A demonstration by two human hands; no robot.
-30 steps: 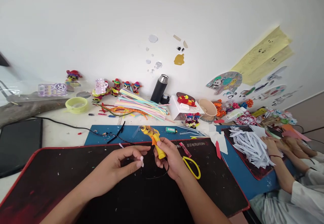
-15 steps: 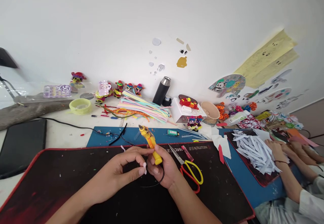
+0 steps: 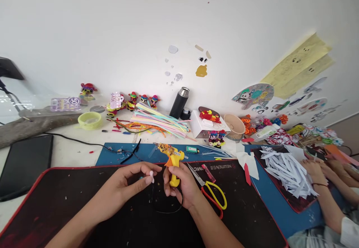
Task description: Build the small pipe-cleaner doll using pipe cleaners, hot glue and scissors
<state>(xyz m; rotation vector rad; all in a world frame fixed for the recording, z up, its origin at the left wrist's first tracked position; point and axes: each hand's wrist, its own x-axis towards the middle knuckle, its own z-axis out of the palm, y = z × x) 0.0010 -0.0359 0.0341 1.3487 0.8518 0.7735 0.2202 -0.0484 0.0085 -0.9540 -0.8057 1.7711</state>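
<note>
this looks like a shared craft workspace. a glue gun (image 3: pixel 175 163), scissors (image 3: pixel 203 185), a bundle of pastel strips (image 3: pixel 161 121) and small colourful figures (image 3: pixel 132 100) are gathered at one table (image 3: pixel 70 156); a co-worker's hand (image 3: pixel 310 169) is beside heaped paper strips (image 3: pixel 290 175).

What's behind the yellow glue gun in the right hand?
Behind the yellow glue gun lies the blue mat, with a pile of pastel strips farther back. Anything directly behind its body is covered, and the right hand hides part of its handle.
</note>
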